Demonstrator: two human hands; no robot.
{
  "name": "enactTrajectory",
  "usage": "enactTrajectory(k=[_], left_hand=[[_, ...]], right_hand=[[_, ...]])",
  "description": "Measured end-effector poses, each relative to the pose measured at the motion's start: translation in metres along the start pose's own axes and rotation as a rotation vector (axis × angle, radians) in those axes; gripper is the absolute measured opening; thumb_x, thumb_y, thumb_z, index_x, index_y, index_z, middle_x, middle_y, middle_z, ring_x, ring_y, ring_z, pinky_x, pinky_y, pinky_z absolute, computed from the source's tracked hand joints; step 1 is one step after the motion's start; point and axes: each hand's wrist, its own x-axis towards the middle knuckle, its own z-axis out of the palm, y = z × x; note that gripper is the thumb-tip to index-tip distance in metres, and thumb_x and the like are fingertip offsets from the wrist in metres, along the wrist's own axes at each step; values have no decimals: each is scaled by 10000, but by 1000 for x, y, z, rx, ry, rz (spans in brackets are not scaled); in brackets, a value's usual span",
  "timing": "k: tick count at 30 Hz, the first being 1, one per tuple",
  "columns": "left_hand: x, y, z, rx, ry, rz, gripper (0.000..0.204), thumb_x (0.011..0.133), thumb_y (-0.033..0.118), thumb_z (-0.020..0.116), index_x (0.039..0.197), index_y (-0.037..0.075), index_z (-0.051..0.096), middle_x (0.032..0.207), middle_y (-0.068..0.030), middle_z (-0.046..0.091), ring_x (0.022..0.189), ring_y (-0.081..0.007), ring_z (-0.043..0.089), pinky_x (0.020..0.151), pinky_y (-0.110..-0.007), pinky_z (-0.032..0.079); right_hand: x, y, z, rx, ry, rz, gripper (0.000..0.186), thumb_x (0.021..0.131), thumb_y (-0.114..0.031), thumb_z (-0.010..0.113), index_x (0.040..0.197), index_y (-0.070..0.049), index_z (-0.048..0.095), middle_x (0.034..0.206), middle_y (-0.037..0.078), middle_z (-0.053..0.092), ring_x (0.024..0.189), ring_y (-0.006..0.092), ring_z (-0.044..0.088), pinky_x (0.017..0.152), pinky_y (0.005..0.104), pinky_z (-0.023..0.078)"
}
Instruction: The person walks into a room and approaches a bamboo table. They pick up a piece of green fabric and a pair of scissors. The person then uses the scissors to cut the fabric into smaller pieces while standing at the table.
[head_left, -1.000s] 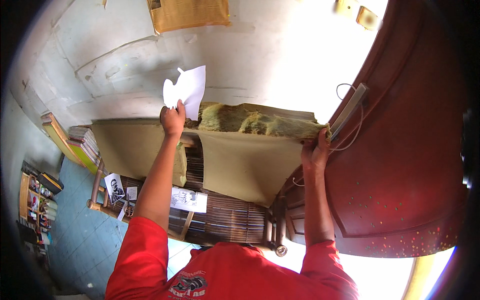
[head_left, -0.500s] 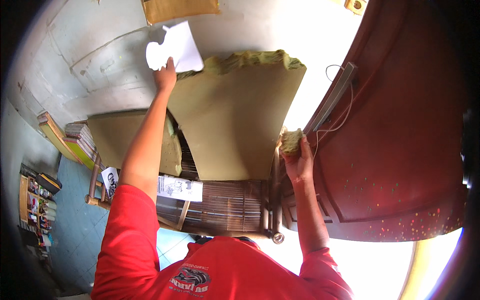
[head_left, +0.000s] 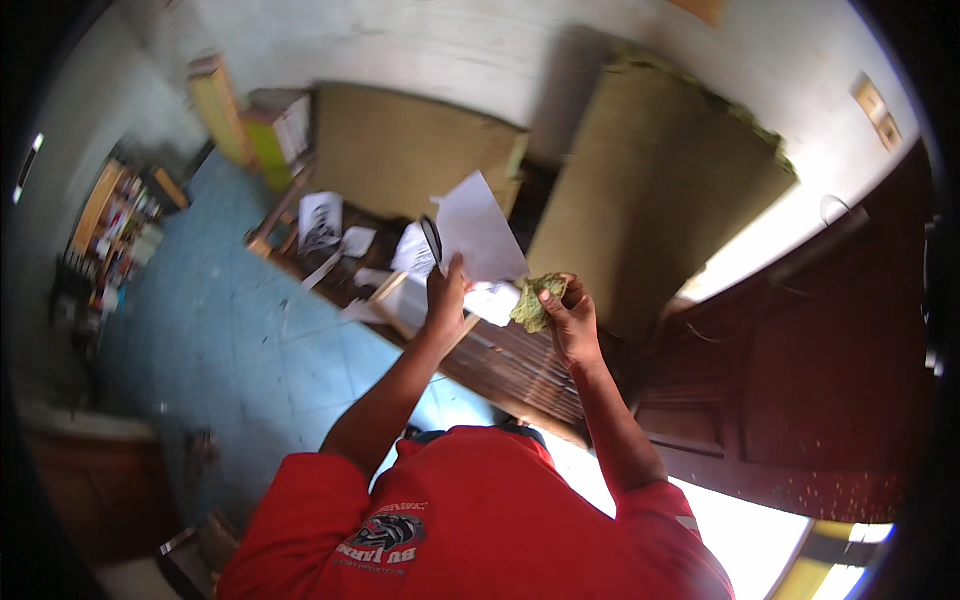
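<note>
My left hand (head_left: 448, 298) is closed on a white paper sheet (head_left: 482, 225); a black curved object (head_left: 432, 238) shows at the sheet's left edge, too unclear to name. In my right hand (head_left: 570, 320) I pinch a torn, greenish fibrous piece (head_left: 532, 298), close to the paper's lower right corner. Below both hands is a bamboo bench (head_left: 510, 375) with loose papers and printed pictures (head_left: 322, 220). Two tan padded panels, one (head_left: 405, 135) at the left and one (head_left: 650, 160) at the right, stand behind it against the wall, the right one ragged along its top.
A dark red door (head_left: 790, 360) curves along the right. Boards and flat bundles (head_left: 235, 120) lean at the bench's left end. A shelf of small items (head_left: 105, 225) stands on the blue tiled floor (head_left: 220, 310) at the far left, with a wooden cabinet (head_left: 100, 480) lower left.
My right hand has left the right panel holding a torn piece. Both hands have come down and closer together. The view has turned leftward, and the right panel now stands more upright.
</note>
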Motion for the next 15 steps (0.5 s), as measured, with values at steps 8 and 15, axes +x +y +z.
enactTrajectory(k=[8,15], left_hand=[[-152,18,-295,-674,342,-166,421,930,415,456,1112,40,511,947,-110,599,807,-245,610,692,-354,527],[-218,110,-367,-763,768,-11,469,911,415,488,1187,38,439,974,-118,587,892,-232,594,737,-347,512]], right_hand=[[-101,229,221,-760,-779,-109,338,808,-124,662,1119,-18,582,1065,143,596,988,280,595,854,354,476],[-142,275,332,-835,-1295,-97,716,836,-188,596,1431,-87,212,1276,242,429,1109,397,499,916,427,445]])
